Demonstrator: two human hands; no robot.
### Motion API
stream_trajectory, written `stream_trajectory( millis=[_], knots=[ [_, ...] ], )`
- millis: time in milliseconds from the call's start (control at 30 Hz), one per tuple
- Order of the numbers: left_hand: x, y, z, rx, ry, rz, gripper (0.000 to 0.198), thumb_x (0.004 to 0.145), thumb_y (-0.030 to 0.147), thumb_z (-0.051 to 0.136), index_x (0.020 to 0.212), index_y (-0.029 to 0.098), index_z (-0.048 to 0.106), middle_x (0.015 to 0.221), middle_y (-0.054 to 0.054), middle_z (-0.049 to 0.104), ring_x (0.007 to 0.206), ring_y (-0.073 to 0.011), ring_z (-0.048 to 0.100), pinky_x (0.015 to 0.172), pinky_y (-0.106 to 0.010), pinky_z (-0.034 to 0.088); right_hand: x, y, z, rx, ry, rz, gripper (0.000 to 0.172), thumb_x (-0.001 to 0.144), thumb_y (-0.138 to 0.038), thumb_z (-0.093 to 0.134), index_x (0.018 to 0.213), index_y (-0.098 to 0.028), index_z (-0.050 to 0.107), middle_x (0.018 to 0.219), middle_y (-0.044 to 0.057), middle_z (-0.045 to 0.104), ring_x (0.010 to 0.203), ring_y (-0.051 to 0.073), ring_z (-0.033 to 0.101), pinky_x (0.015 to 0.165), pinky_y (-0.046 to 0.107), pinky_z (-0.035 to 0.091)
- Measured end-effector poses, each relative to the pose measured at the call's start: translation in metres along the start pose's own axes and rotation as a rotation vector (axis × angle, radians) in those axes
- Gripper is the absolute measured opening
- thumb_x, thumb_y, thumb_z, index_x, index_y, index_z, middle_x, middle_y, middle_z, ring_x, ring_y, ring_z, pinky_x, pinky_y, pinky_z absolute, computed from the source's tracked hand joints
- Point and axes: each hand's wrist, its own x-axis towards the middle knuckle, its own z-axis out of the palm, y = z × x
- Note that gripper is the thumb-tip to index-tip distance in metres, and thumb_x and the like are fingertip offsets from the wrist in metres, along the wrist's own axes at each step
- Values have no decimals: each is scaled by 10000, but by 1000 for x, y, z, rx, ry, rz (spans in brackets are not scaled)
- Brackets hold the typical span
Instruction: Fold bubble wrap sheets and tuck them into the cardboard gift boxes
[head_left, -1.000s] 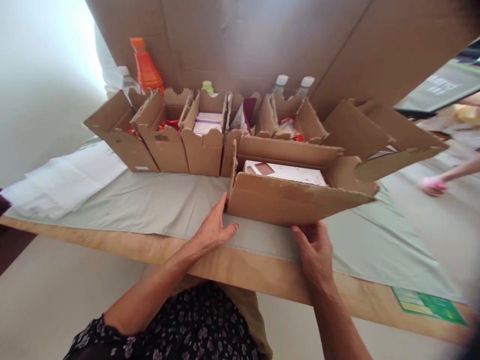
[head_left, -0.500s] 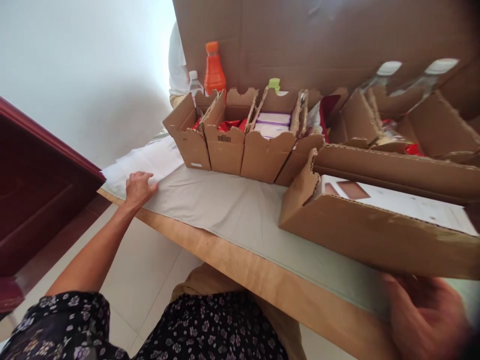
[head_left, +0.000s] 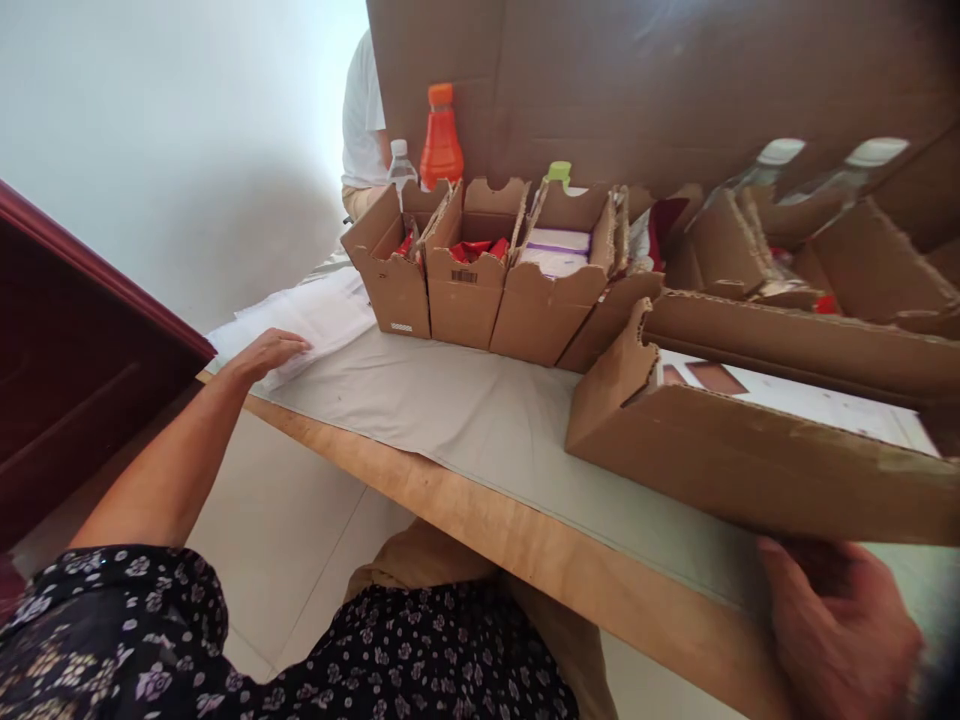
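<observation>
My left hand [head_left: 271, 350] rests on the near edge of a pile of thin whitish plastic sheets or bags [head_left: 322, 305] at the table's left end. Its fingers are stretched out and nothing shows gripped in them. At lower right, my right hand [head_left: 840, 625] lies by the table's front edge, just below a long cardboard box [head_left: 720, 450]. Thumb and fingers there are loosely bent and apart, with no object visible between them; some fingertips are in shadow. Inside the long box lies a white printed item [head_left: 810, 395].
Several open cardboard bins [head_left: 465, 310] stand in a row behind, holding red packets and white-purple packs [head_left: 559, 245]. Beyond are an orange bottle [head_left: 442, 145] and clear bottles. A large cardboard panel [head_left: 600, 90] stands behind. Dark red furniture [head_left: 82, 370] is at left; a seated person [head_left: 365, 120] is behind.
My left hand has moved slightly left and its fingers now lie flatter on the whitish sheets. My right hand stays below the long box. The view has shifted a little.
</observation>
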Motion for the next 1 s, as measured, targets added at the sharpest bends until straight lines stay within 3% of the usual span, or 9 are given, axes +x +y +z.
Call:
stream_trajectory(
  millis=[167,267,333,433,600,700,767,867,1000],
  knots=[
    [-26,19,-4,-28,177,76,383,898,537,570,769,198,692,857,-16,750,1056,-349,659,1093,-563,475,-5,-13,-7,132,-32,49,466,678,-507,760,1054,-249,663,1015,126,717,944,307,673,926,544,511],
    [-67,36,21,-74,268,234,302,902,541,567,884,276,710,1084,25,750,1182,-365,641,1139,-560,461,-22,-17,-20,162,56,-29,533,768,-469,741,1233,-217,671,1226,152,721,1105,326,691,1015,551,515],
    [-107,52,49,-128,296,504,227,926,457,585,961,296,740,1181,-10,750,1195,-344,660,1108,-531,506,-42,-25,-29,39,169,-133,458,851,-450,697,1248,-220,701,1246,149,728,1118,339,697,1032,578,518],
    [-167,84,97,-143,113,811,208,962,270,570,1025,263,768,1275,-83,745,1169,-287,696,1054,-467,558,-73,-43,-33,-54,85,-422,331,945,-355,638,1254,-265,718,1191,111,755,1088,319,717,1019,560,550],
    [-223,123,144,-184,-367,1072,238,944,142,538,1022,215,751,1454,-129,662,1314,-297,646,1127,-501,523,-91,-64,-10,-117,-495,-921,618,945,-245,651,1537,-311,485,1456,128,632,1285,319,644,1017,509,574],
    [-228,132,145,-251,-553,1072,236,930,129,540,1001,219,746,1438,-124,676,1323,-301,643,1171,-531,483,-87,-70,12,-195,-659,-982,743,928,-218,634,1617,-285,363,1595,165,498,1395,335,566,1022,523,574],
    [-228,134,141,-296,-619,1076,241,933,122,531,985,222,743,1415,-125,693,1324,-292,648,1187,-532,471,-87,-76,26,-216,-729,-1026,706,895,-165,632,1569,-260,445,1608,183,479,1413,344,550,1023,538,571],
    [-226,135,135,-340,-691,1101,252,933,114,512,980,223,734,1396,-128,707,1355,-278,635,1199,-521,465,-90,-86,45,-179,-824,-1116,425,876,-108,644,1273,-248,701,1513,150,595,1405,335,562,1026,533,564],
    [-224,120,122,-389,-675,985,207,913,197,596,1037,254,751,1392,-108,712,1345,-295,641,1199,-534,463,-87,-88,51,-30,-825,-1092,207,945,-119,617,979,-254,770,1180,60,788,1252,258,679,994,472,574]
  ],
)
